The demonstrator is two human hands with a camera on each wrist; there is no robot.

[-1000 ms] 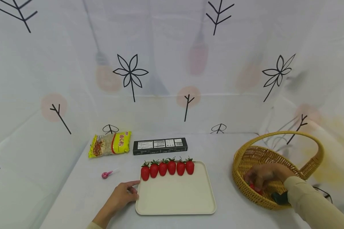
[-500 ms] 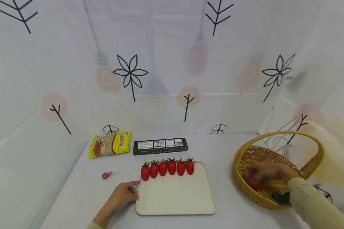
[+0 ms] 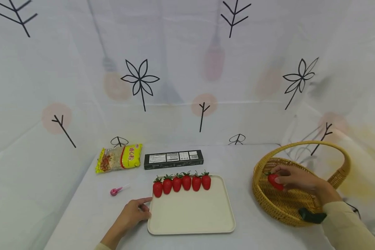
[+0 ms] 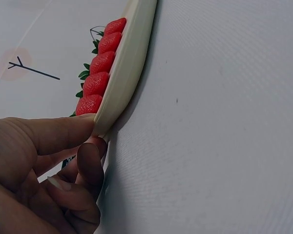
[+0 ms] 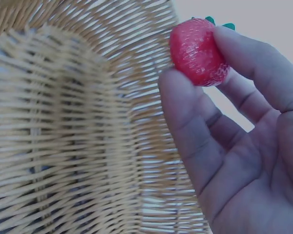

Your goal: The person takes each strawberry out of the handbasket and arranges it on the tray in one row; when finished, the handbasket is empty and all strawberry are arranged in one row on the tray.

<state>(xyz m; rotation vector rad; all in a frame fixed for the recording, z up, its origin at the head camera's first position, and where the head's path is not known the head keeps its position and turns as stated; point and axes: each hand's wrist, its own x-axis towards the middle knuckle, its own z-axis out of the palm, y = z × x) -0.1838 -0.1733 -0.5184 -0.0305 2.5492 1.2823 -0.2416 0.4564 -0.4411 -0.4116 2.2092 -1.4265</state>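
My right hand [image 3: 301, 180] pinches a red strawberry [image 3: 275, 182] between thumb and fingers, over the inside of a wicker basket [image 3: 270, 210]. Its green leaves show past the fingertips in the right wrist view, where the woven wall [image 5: 83, 141] lies beside the hand. At the left edge of a cream tray [image 3: 192, 215], my left hand [image 3: 132, 215] holds the rim. The left wrist view has one digit on top of that rim and another finger beneath it. Several strawberries [image 3: 176, 184] lie side by side along the tray's far edge, leaves pointing away from me.
Behind the tray lies a long black box [image 3: 174, 159] with white labels. To its left is a yellow food packet [image 3: 120, 158]. A pink lollipop [image 3: 115, 191] lies left of the tray. The basket's tall handle [image 3: 303, 143] arches over the right hand's area.
My right hand has come up from the basket's bottom with the strawberry, which now shows clearly in its fingers. The left hand and the tray have stayed in place.
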